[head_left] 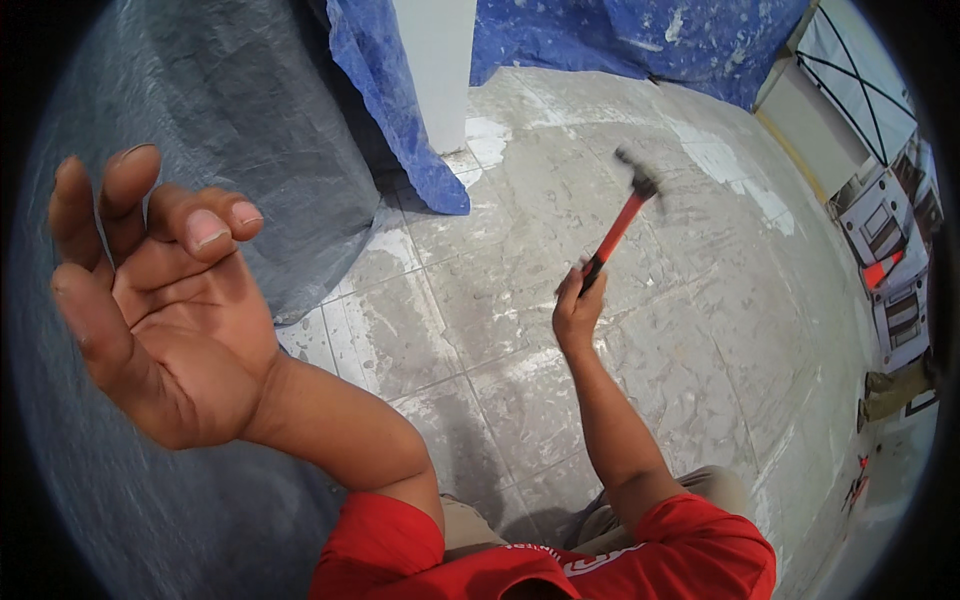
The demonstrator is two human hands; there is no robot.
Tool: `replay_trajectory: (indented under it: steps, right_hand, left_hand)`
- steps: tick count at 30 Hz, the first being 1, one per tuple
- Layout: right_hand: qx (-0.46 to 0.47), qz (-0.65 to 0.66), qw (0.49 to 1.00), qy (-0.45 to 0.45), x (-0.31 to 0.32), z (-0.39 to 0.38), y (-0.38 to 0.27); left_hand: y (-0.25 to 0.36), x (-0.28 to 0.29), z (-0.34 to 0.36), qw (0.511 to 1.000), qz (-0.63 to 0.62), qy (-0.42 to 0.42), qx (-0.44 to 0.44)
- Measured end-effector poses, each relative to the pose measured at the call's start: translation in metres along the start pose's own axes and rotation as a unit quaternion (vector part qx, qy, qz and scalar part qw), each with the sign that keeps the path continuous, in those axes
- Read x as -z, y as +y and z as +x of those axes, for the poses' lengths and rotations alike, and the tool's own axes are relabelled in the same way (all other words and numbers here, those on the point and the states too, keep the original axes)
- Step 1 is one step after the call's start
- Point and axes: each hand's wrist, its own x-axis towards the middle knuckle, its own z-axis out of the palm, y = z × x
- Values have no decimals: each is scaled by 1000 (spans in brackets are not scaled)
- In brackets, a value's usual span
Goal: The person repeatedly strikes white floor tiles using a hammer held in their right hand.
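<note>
A hammer (617,230) with a red and black handle is in my right hand (579,312), the fingers wrapped round the lower grip. Its dark head points away from me over the tiled floor and is slightly smeared by motion. At the left, my left hand (180,310) is raised close to the camera, palm showing. Its fingers are apart and loosely bent, with nothing in them. Behind that hand hangs a grey plastic sheet (260,130). Beneath the hammer, the tiles (520,280) carry patches of grey and white residue.
Blue sheeting (640,35) hangs along the far side, and another blue piece (400,120) drapes beside a white column (437,70). Printed boxes (885,235) stand along the right edge, near a person's shoe and trouser leg (890,393). A small red tool (858,485) lies at the lower right.
</note>
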Motion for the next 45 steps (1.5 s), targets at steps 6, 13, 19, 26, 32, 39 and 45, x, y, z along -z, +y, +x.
replay_trajectory:
  steps: [6,13,19,26,32,39,45]
  right_hand:
    - [-248,-299,871,-301,41,-142,145]
    - [-353,-20,917,-187,25,-85,79]
    - [-16,118,992,-38,26,36,-60]
    - [54,74,993,79,6,11,5]
    - [-507,24,814,-283,13,-164,130]
    - [-390,27,887,-247,0,-128,56]
    - [-48,105,991,-66,-7,-4,-47]
  left_hand:
    - [-4,-5,2,1000,-10,-2,-5]
    - [8,-2,4,1000,9,-10,-5]
    - [-6,-6,-2,1000,-4,-4,-2]
    - [2,-3,0,1000,17,-6,-3]
    - [6,0,3,999,28,-28,-16]
    - [13,4,0,998,59,-9,-29]
    - [14,18,-13,994,98,31,-46]
